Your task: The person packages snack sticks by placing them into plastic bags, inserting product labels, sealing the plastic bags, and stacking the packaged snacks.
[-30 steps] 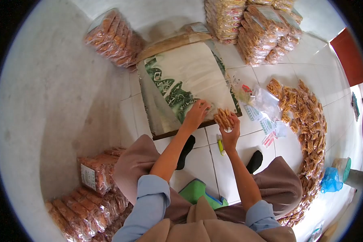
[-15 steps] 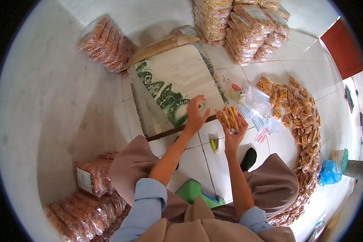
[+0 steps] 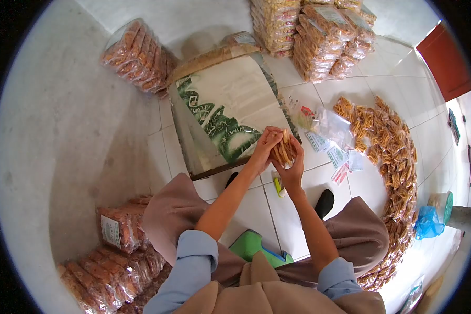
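Snack pack: a small clear-wrapped bundle of brown fried sticks (image 3: 282,150), held up between two hands at the board's near right corner.
Left hand: its fingers (image 3: 267,145) are bent in and gripping the pack's upper left side.
Right hand: it curls round the pack's right side and underside (image 3: 292,166), thumb and fingers gripping; some fingertips are hidden from me.
Board: low and flat on the tiles (image 3: 187,147), topped by a pale sheet with green print (image 3: 246,91).
Labels: several printed slips (image 3: 337,156) lie on the floor just right of the board, near some clear plastic bags (image 3: 333,127).
Heap: a long curved spread of small snack packs (image 3: 400,167), well to the right of the board.
Tool: a yellow-green hand tool (image 3: 279,187) on the floor, just off the board's near right corner.
Big packs: one upright cluster (image 3: 138,56) by the board's far left corner, tall stacks (image 3: 324,42) beyond its far right corner, and another pile (image 3: 110,269) nearer the person, left of the board.
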A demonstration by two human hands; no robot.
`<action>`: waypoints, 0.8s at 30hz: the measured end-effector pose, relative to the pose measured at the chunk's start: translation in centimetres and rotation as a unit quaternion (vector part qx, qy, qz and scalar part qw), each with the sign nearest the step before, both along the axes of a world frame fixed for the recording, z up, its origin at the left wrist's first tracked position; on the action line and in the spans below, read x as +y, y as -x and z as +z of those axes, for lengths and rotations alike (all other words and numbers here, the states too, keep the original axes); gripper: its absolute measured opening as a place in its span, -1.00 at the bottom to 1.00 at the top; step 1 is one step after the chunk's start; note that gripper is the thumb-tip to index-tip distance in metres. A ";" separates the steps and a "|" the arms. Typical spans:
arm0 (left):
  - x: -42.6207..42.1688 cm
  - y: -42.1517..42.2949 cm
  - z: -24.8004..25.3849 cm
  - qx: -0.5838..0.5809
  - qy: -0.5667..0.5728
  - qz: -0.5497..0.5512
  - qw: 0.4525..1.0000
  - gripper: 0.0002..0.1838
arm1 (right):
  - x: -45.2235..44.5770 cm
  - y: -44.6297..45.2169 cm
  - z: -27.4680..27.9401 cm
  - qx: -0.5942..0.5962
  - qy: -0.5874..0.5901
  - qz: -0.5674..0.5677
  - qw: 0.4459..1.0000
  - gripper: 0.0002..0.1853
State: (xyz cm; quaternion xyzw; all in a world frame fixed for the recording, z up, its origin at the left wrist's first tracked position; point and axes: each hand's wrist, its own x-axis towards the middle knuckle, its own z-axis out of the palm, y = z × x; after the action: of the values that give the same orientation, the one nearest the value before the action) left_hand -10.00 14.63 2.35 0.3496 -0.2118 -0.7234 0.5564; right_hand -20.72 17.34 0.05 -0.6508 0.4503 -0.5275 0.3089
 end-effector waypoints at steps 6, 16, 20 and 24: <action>-0.4 -0.5 -1.5 0.005 0.026 0.016 1.000 -0.86 | -0.2 -1.1 0.1 0.017 0.029 -0.021 0.999 -0.27; -0.4 -1.6 -1.4 0.042 0.004 -0.084 0.996 -0.79 | -0.7 -0.8 -0.2 -0.036 0.035 -0.006 0.999 -0.38; -0.6 -2.7 -0.3 0.036 -0.007 0.068 0.997 -0.72 | -1.2 0.5 -1.2 -0.062 0.028 -0.065 0.996 -0.43; -1.0 -7.3 -6.0 -0.599 0.242 0.079 0.759 -0.73 | -1.1 2.3 -1.5 -0.067 0.018 -0.130 0.989 -0.43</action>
State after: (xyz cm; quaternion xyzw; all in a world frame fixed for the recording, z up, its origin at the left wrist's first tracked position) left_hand -2.68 13.67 -3.69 0.5807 -0.6419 -0.2444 0.4370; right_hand -23.04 16.22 -1.41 -0.5554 0.5000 -0.6134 0.2554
